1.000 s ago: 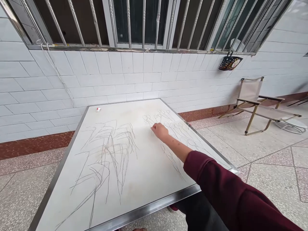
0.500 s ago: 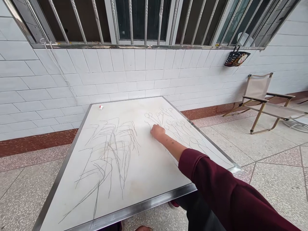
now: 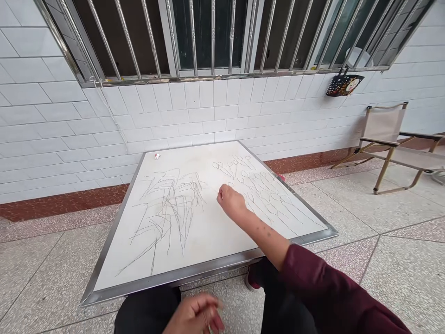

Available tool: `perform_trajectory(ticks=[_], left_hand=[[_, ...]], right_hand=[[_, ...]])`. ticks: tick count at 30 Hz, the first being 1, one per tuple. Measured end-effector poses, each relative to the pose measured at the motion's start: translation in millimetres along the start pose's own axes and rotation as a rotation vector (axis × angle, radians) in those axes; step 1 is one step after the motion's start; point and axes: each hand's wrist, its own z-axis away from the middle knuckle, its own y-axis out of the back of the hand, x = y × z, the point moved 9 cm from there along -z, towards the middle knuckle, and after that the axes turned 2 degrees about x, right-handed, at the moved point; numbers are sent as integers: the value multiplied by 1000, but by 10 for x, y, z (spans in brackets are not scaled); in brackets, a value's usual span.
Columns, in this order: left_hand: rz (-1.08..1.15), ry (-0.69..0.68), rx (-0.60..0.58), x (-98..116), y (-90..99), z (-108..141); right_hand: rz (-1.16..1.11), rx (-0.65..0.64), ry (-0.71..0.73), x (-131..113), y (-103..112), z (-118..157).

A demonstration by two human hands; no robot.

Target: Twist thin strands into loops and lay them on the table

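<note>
My right hand (image 3: 231, 200) is closed in a pinch just above the middle of a white table (image 3: 215, 236). Whatever its fingertips hold is too fine to make out. To its left lies a spread of thin dark wires with bent ends (image 3: 183, 222), crossing one another. On its right, thin wires with looped ends (image 3: 278, 199) fan out towards the table's right edge. My left hand (image 3: 194, 316) is low in the view, in front of the table's near edge. Its fingers are loosely curled, apart and slightly blurred, with nothing visible in them.
A small red-and-white object (image 3: 157, 156) sits at the table's far left corner. Behind stands a tiled wall (image 3: 194, 116) with a barred window (image 3: 208, 41) and a hanging dark bag (image 3: 344, 85). A folding chair (image 3: 385, 125) is on the right. My legs are under the near edge.
My left hand has come into view at the bottom. My right hand has moved slightly nearer to me and stays closed. The camera view has shifted, showing the table's whole near edge.
</note>
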Motion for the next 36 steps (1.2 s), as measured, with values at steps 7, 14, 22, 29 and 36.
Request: perform_trajectory(ticks=[7,14,22,29,36], left_hand=[[537,-558,673,1105,427,475],[578,-617,758,1010,261,705],[381,-580,727,949,114,775],[101,-511,642,940,-65,730],[221,-524,443,991,-270,659]], right_hand=[[-167,334,414,-442,386,1617],[-402,275,502,-444,512,2118],[-804,-84,420,-519,498,2199],[-811,-28,396,-464,530,2237],[-889,2,322,-308,576,2191]])
